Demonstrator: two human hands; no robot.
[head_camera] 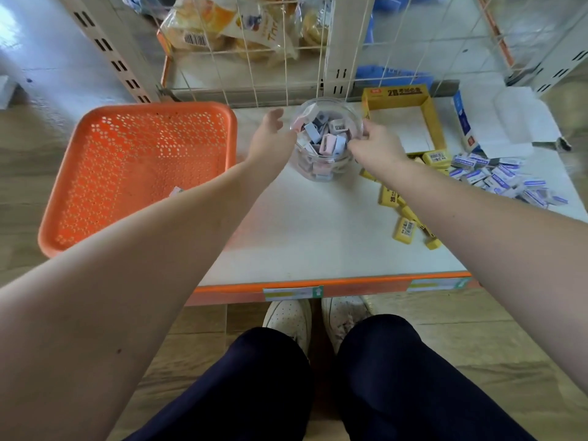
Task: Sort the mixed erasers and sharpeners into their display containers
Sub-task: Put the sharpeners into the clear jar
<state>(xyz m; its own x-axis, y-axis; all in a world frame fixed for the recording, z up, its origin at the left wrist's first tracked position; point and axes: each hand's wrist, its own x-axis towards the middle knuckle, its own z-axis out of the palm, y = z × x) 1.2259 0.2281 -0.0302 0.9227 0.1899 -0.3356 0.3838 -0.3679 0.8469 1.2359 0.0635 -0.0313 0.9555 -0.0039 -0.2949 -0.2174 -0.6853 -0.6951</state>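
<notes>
Now I log the jar [331, 99] between the hands: left hand [270, 135] spread beside it, right hand [375, 144] curled at its rim, hold unclear.

Bagged bread [203, 25] behind wire grid [285, 68].

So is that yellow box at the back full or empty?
Empty: the yellow box shows only its bare pale bottom, while the yellow erasers lie loose on the shelf in front of it.

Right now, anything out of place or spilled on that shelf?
Yes. Yellow erasers lie scattered loose on the shelf outside their yellow box, which looks empty; blue-white erasers are heaped further right. One pale piece sits alone in the orange basket.
</notes>
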